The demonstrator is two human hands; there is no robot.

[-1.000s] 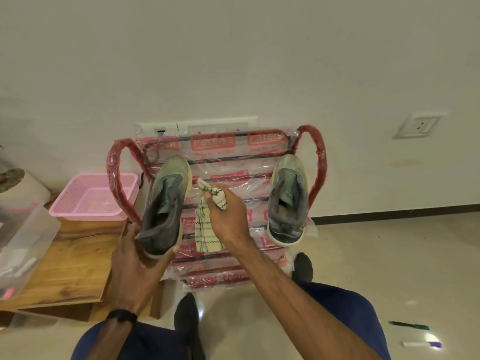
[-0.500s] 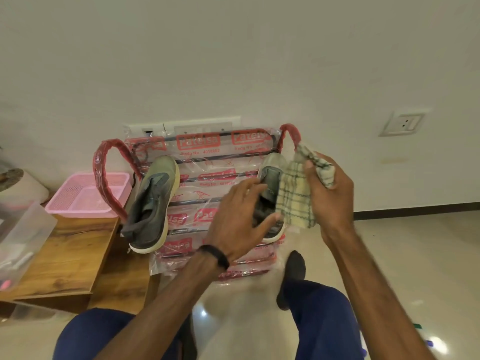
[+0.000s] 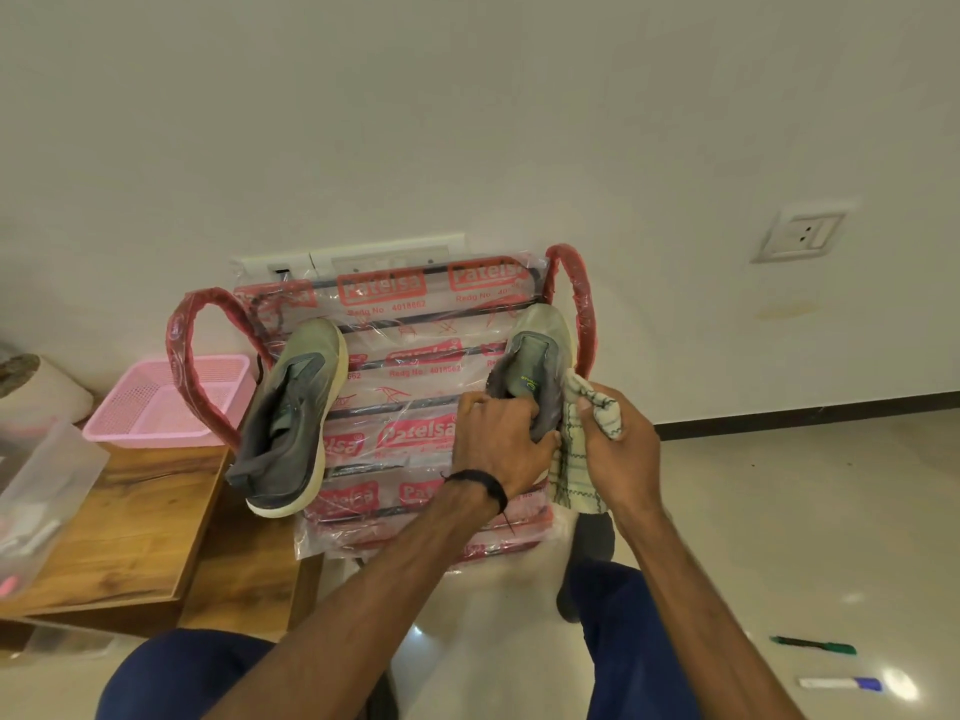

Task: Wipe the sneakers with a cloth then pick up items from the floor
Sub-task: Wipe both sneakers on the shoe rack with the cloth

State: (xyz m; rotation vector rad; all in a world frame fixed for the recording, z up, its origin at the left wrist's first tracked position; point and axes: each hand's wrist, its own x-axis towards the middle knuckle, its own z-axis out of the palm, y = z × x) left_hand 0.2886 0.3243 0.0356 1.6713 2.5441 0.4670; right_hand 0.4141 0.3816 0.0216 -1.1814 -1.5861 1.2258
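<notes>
Now both hands are at the right sneaker (image 3: 535, 366), which lies on the red rack (image 3: 395, 407) wrapped in clear plastic. This sneaker sits at the right end of the rack, its toe pointing up toward the wall and its heel pointing down toward the person. The left hand (image 3: 496, 444) curls its fingers round the heel end and holds the shoe. The right hand (image 3: 618, 449) is bunched tight round the checked cloth (image 3: 574, 459), and a loose end of the cloth hangs down below it. The cloth touches the right side of that shoe, so the right hand is the nearer one for wiping. I think the wipe should run along the long way of the shoe, from heel up to toe, while the left hand keeps it from sliding.

The left sneaker (image 3: 293, 413) lies at the left end of the rack, well apart from both hands, with its toe up too. Right of the rack, on the floor, lie a green pen (image 3: 813, 645) and a white and blue marker (image 3: 840, 683). They are not picked up yet.

The heel of the right sneaker is hidden under the left hand, and the cloth hides part of its side. How clean either shoe is, I cannot tell
</notes>
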